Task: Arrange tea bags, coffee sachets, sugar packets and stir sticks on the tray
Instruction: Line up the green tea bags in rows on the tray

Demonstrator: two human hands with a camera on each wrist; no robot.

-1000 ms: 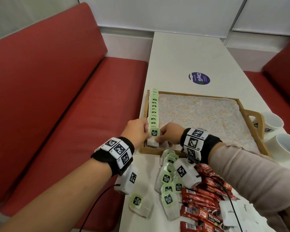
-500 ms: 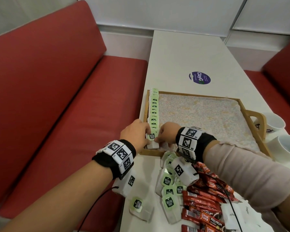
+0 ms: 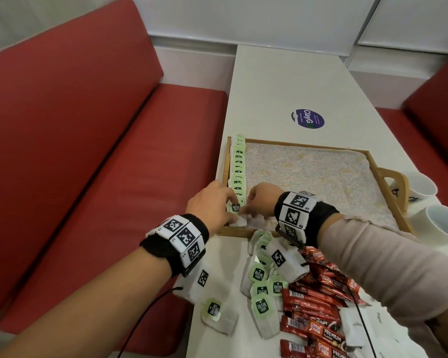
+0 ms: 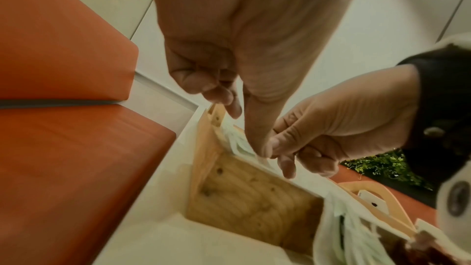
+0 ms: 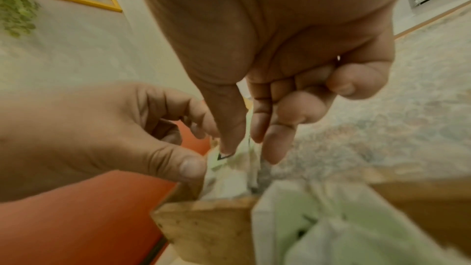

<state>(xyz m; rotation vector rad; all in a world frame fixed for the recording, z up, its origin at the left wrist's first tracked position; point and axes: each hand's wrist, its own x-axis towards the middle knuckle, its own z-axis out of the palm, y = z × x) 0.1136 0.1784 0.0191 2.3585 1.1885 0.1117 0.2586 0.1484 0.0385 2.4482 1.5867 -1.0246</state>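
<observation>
A wooden tray point(image 3: 388, 182) with a patterned liner lies across the white table point(image 3: 282, 81). A row of green-tagged tea bags point(image 3: 238, 166) stands along its left wall. At the near left corner both hands meet on the front tea bag point(image 3: 235, 208). My left hand point(image 3: 212, 205) pinches it from the left, thumb and fingers curled. My right hand point(image 3: 259, 202) pinches it from the right. In the right wrist view the right thumb tip point(image 5: 226, 148) presses the tea bag tag point(image 5: 224, 157). Loose tea bags point(image 3: 260, 293), red coffee sachets point(image 3: 318, 306) and white sugar packets point(image 3: 357, 326) lie in front of the tray.
Two white cups point(image 3: 445, 218) stand right of the tray's handle point(image 3: 396, 187). A round purple sticker point(image 3: 307, 118) is on the table beyond the tray. Red bench seats point(image 3: 114, 177) flank the table. One tea bag point(image 3: 216, 313) lies near the table's left edge.
Both hands stay at the tray's near left corner on the front tea bag, pressing it slightly lower and closer against the row. The view has shifted a little.
</observation>
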